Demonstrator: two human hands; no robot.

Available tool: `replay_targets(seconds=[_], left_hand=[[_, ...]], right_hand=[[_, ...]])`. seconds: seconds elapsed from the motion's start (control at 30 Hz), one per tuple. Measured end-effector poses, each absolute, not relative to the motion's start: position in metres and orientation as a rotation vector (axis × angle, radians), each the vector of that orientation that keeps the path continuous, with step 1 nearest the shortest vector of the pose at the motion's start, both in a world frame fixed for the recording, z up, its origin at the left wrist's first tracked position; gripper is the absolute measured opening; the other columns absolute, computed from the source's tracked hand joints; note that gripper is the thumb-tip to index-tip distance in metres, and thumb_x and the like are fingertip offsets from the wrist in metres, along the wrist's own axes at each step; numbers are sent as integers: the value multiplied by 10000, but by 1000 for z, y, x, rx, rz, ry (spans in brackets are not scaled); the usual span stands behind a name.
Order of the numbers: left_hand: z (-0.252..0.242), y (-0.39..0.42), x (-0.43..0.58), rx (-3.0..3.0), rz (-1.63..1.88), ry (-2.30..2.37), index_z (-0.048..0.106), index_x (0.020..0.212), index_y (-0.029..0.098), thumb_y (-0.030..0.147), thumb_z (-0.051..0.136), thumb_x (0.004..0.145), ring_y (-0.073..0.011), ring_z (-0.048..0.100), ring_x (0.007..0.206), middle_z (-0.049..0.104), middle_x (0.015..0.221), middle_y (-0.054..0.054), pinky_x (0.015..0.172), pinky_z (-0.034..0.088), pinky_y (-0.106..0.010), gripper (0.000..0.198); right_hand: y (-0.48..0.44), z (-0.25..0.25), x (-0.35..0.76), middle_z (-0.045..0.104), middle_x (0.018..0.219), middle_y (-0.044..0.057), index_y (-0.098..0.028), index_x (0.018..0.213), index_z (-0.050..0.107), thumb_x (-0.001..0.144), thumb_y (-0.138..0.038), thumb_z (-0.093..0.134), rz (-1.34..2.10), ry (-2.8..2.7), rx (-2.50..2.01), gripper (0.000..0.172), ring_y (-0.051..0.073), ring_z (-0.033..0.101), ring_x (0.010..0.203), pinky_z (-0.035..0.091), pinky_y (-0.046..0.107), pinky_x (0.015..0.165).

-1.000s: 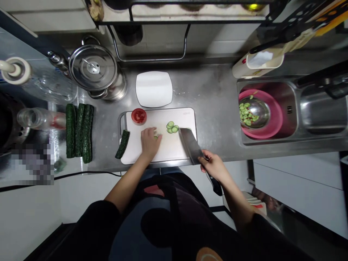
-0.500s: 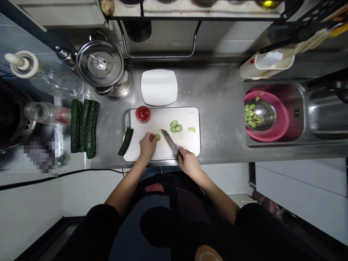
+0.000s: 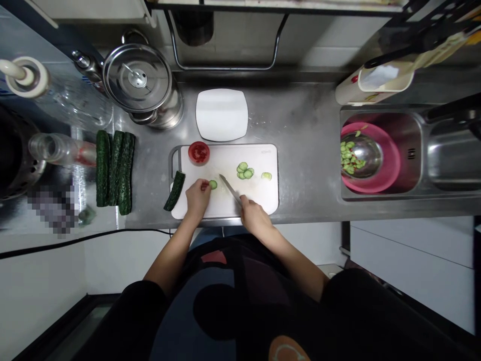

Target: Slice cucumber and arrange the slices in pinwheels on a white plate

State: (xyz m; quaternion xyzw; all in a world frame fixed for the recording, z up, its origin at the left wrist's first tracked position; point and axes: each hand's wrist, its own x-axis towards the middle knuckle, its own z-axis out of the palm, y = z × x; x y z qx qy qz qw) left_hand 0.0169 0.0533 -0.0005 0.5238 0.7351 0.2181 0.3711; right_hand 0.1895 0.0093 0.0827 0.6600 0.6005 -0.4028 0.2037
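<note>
A stainless-steel counter point(image 3: 304, 165) bears a white chopping board point(image 3: 225, 205), with a lidded steel pot point(image 3: 140, 80) beyond its far left corner. Left of the board, three whole cucumbers point(image 3: 114, 170) lie side by side. A kitchen knife point(image 3: 230, 188) slants over the board, the right hand point(image 3: 256, 214) wrapped round its handle. The left hand point(image 3: 197, 198) has its fingers pinched together. A cut cucumber length point(image 3: 175, 191) crosses the board's left edge, near a small red bowl point(image 3: 190, 153). Overlapping cucumber slices point(image 3: 245, 172) lie right of centre; the left fingertips hold a cucumber stub point(image 3: 213, 184) just beside the blade.
</note>
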Motion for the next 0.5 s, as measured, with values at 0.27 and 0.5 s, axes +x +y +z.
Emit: replay_targets(seconds=[0.27, 0.5], left_hand=[[-18, 30, 14, 1697, 629, 1876, 636, 1001, 172, 215, 661, 783, -188, 609, 795, 648, 914, -69, 790, 518, -332, 223], [-33, 26, 13, 1846, 743, 1791, 648, 1010, 193, 214, 604, 851, -207, 608, 946, 654, 963, -75, 886, 496, -348, 166]], right_hand=[[13, 94, 187, 633, 1084, 121, -198, 1290, 442, 898, -74, 345, -1078, 1683, 1805, 422, 212, 640, 938, 448, 279, 722], [3, 99, 172, 640, 1060, 104, -207, 1277, 447, 897, -31, 302, -1022, 1728, 1736, 443, 194, 654, 964, 463, 257, 742]])
